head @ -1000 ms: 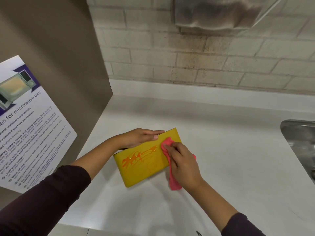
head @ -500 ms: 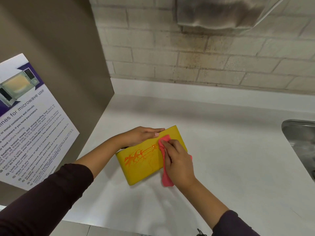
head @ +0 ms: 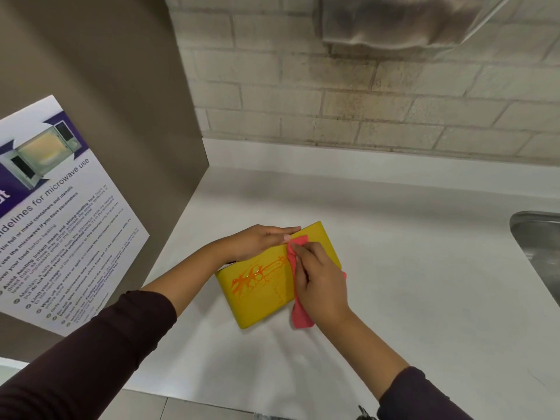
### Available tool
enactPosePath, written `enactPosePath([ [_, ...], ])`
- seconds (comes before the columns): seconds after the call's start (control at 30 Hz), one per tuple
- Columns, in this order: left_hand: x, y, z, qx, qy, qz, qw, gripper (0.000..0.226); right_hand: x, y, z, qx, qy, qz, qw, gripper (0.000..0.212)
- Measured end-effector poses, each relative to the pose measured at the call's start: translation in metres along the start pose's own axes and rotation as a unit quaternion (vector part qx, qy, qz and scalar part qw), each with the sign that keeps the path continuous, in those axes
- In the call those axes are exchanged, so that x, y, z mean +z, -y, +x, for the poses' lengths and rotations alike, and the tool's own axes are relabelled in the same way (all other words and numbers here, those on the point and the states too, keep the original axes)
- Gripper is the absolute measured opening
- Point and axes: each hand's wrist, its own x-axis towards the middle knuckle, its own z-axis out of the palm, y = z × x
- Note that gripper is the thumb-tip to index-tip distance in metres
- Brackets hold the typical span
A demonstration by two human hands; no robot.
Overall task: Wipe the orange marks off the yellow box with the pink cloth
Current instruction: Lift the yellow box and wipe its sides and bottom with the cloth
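Note:
A flat yellow box point(head: 260, 301) lies on the white counter point(head: 409, 268), tilted with its right end farther away. Orange marks point(head: 254, 275) streak its top from the left toward the middle. My left hand point(head: 260, 241) lies flat along the box's far edge, holding it down. My right hand point(head: 321, 283) presses a pink cloth point(head: 298, 316) onto the box's right half, fingers closed on it. The cloth's top edge touches the right end of the orange marks, and its lower end hangs off the box's near edge onto the counter.
A brown panel point(head: 106, 116) with a microwave-use poster point(head: 51, 225) stands at the left. A brick wall point(head: 363, 101) runs behind the counter, with a grey dispenser point(head: 394, 19) above. A steel sink point(head: 539, 253) sits at the right edge.
My right hand with the cloth has slid a little toward the box's far edge, near my left fingertips. The left hand and the box have stayed in place.

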Motion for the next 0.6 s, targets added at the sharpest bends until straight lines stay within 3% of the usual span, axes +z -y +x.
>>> enactPosePath([
  [0.13,0.000,0.001,0.001,-0.006,0.007,0.004,1.000,0.039,-0.011,-0.016,-0.012,-0.048,0.033,-0.011,0.998,0.027],
  [0.37,-0.002,0.002,0.003,0.002,0.005,0.033,0.999,0.041,-0.013,-0.015,0.011,0.058,-0.035,0.016,0.998,0.031],
  [0.6,0.003,0.007,0.003,0.019,0.011,0.006,1.000,0.039,-0.001,0.002,0.004,0.005,-0.018,0.041,0.999,0.030],
])
